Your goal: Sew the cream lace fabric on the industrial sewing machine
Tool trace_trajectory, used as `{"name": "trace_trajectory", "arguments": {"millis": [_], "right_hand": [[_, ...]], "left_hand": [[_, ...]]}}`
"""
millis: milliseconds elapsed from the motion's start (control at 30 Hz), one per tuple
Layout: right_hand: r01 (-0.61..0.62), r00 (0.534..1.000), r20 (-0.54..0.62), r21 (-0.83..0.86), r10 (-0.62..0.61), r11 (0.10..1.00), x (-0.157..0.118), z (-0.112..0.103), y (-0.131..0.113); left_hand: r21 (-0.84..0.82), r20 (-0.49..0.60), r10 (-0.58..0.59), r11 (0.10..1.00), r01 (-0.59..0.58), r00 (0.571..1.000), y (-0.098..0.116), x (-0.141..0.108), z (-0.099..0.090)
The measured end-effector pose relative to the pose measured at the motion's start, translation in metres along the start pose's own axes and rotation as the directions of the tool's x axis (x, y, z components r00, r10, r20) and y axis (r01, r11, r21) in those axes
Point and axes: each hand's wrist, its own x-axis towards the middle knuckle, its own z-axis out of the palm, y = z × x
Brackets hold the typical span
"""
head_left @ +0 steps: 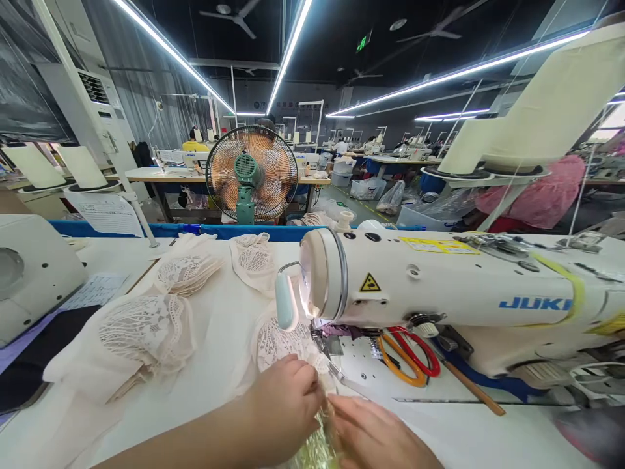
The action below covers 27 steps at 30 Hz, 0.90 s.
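Note:
My left hand (286, 397) and my right hand (374, 433) meet at the near table edge, fingers pinched on a cream lace piece (278, 342) with a shiny translucent strip (319, 449) hanging between them. The lace runs under the needle area (322, 339) of a white Juki sewing machine (439, 286). Both hands sit just in front of the needle area.
Stacks of lace pieces (146, 332) (188, 270) (254, 257) lie on the white table (219, 365). Red and orange scissors (410, 355) and a wooden stick (473, 387) rest under the machine arm. Another machine (34, 273) is at left; a standing fan (251, 172) is behind. People work in the background.

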Motion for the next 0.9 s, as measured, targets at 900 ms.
{"name": "trace_trajectory", "arguments": {"millis": [900], "right_hand": [[-0.099,0.986,-0.152,-0.159,0.074,0.982,0.030,0.011,-0.001]], "left_hand": [[0.089,-0.115,0.236,0.970,-0.227,0.965,-0.040,-0.007,0.010]]}}
